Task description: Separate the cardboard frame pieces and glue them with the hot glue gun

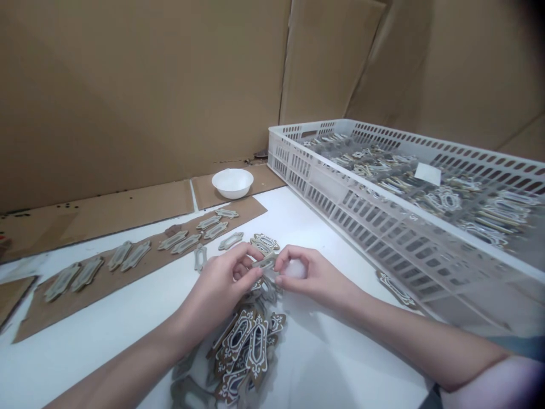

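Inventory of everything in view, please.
Slotted white plastic crate: 1, white, right of the table.
Ornate flat cutouts: many, brown with white outlines, heaped below the hands, more in the crate.
Plain flat cutouts: about nine, pale grey, in rows on the strip.
Long cardboard strip: 1, brown, left on the table.
Round bowl: 1, white, behind the strip.
Flat tabletop: 1, white, beneath everything.
Cardboard wall: 1, tan, at back.
Soft ball: 1, white, in the right hand.
Held cutout: 1, pale, in the left hand.

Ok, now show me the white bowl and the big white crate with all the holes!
White bowl (232, 191): head view, on its outer wall.
White plastic crate (383, 250): head view, on its slotted side wall.
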`<state>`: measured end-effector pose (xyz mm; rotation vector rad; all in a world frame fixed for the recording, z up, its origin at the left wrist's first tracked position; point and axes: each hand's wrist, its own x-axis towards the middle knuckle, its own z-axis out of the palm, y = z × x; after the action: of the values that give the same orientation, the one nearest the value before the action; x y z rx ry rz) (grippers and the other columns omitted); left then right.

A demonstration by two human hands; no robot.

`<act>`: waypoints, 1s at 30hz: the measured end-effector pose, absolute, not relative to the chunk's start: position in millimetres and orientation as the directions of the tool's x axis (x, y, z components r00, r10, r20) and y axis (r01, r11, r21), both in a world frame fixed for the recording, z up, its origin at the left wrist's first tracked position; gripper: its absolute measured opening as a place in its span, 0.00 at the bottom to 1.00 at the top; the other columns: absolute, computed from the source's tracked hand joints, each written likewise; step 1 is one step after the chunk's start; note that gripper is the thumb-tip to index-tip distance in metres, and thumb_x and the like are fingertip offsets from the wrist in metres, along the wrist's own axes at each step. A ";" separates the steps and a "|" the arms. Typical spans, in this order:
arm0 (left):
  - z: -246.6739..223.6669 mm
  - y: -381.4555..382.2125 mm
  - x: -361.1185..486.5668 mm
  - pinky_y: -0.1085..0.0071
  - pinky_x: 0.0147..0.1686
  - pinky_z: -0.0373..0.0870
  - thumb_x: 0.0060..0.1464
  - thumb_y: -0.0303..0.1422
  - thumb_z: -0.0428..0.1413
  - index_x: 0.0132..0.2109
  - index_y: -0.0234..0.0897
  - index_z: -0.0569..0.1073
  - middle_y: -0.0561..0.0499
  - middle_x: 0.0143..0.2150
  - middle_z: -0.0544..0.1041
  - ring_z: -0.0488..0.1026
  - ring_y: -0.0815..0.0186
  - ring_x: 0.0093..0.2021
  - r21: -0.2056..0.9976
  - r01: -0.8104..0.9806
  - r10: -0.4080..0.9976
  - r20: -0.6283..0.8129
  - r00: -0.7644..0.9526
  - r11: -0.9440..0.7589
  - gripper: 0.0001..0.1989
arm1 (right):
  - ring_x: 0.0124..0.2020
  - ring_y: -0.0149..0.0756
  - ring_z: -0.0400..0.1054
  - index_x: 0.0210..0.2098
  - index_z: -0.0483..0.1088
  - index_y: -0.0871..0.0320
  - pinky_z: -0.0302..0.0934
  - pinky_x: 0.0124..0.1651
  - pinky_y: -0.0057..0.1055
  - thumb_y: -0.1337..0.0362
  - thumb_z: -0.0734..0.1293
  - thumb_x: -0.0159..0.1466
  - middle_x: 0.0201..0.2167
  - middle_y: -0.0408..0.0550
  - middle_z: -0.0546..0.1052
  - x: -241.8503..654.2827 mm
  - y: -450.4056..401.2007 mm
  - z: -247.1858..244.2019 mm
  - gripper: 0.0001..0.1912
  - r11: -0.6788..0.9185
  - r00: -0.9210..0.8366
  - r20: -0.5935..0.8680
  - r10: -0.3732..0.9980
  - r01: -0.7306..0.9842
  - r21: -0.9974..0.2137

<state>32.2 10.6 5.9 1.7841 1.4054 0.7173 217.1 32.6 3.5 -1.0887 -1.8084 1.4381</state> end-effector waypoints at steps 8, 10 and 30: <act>9.7 1.6 39.6 0.74 0.27 0.59 0.52 0.33 0.47 0.39 0.41 0.65 0.56 0.26 0.67 0.64 0.70 0.28 0.816 0.558 0.960 -0.013 0.278 -0.151 0.07 | 0.26 0.29 0.61 0.28 0.67 0.58 0.55 0.31 0.27 0.68 0.66 0.51 0.24 0.41 0.69 217.1 29.9 7.2 0.04 0.128 -0.491 -0.015 0.871 0.256 -0.958; 9.7 0.6 40.4 0.75 0.26 0.58 0.52 0.32 0.46 0.39 0.41 0.65 0.56 0.25 0.66 0.63 0.71 0.26 0.803 0.571 0.957 -0.001 0.289 -0.172 0.07 | 0.27 0.29 0.61 0.27 0.68 0.58 0.54 0.31 0.27 0.69 0.65 0.50 0.24 0.41 0.69 216.3 29.4 7.5 0.03 0.141 -0.473 -0.009 0.881 0.280 -0.950; 9.4 -9.3 49.2 0.78 0.20 0.53 0.47 0.26 0.45 0.31 0.40 0.62 0.59 0.19 0.57 0.54 0.74 0.19 0.815 0.542 0.965 0.081 0.248 -0.208 0.05 | 0.24 0.27 0.58 0.25 0.62 0.57 0.52 0.27 0.24 0.67 0.66 0.51 0.22 0.39 0.66 207.4 18.5 9.9 0.06 0.158 -0.343 0.059 0.937 0.268 -0.950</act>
<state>49.2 -9.3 9.4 1.8529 1.3756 0.8074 207.4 18.5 9.9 -1.1576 -1.7350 1.2103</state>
